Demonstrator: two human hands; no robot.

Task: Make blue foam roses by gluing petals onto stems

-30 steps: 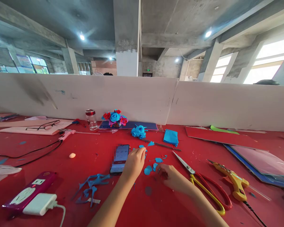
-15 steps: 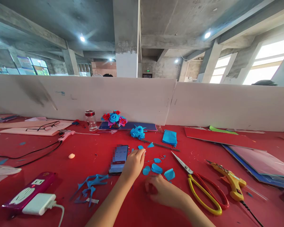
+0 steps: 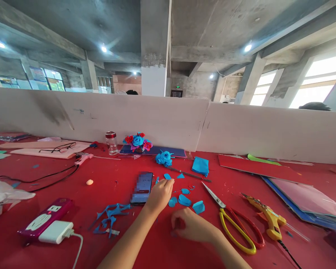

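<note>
My left hand (image 3: 161, 193) is closed in a pinch just right of the phone (image 3: 143, 189); whatever its fingertips hold, if anything, is too small to see. Lower and to the right, my right hand (image 3: 188, 224) curls with thumb and forefinger together near the table top, its grip hidden. Cut blue paper petals (image 3: 184, 200) lie just beyond the hands, several of them loose and some curved. Farther back rest a bunch of blue paper flowers (image 3: 164, 158) on a dark stem (image 3: 189, 173) and a folded stack of blue paper (image 3: 200, 166).
Scissors (image 3: 235, 226) and a yellow glue gun (image 3: 268, 216) lie to the right. Blue paper scraps (image 3: 112, 216), a purple power strip (image 3: 46, 219) and a pink glue gun (image 3: 84, 158) are left. A jar (image 3: 111, 144) and mixed paper flowers (image 3: 138, 142) stand before the white partition (image 3: 145, 116).
The camera view has shifted slightly, moving the background down and right. Both hands keep nearly the same closed poses and places over the table.
</note>
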